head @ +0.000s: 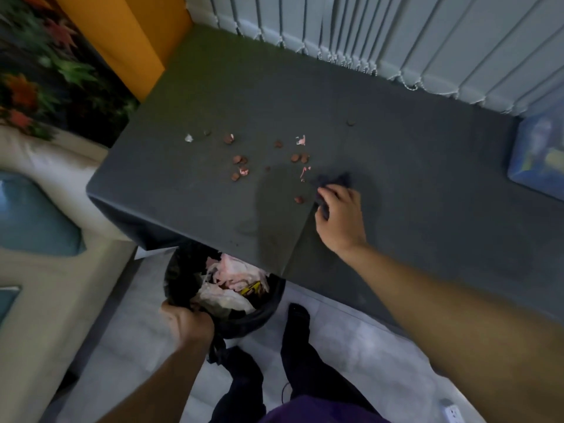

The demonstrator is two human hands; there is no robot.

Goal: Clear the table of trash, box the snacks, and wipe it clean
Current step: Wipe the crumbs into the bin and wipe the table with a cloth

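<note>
Cloth (334, 181), dark and bunched, lies on the table (427, 193) under the right hand (338, 215), whose fingers curl round it. Left hand (186, 323) grips the near rim of the bin (265, 315), fingers hooked over the edge; the bin sits just below the table's front edge and holds wrappers and paper. Brown crumbs (239, 160) and pink scraps (300, 140) lie scattered left of and beyond the cloth, the nearest crumb just beside it.

Step in hand, as judged: sweeping debris into the bin.
- Spread the cloth wider before sweeping; a bunched cloth lets pieces slip past
- Reach behind the debris and draw it toward the front edge
- Set the bin mouth directly under the drop point
- Press lightly; round pieces may roll
- Collect the lone piece (351, 123) at the far right in a separate pass
</note>
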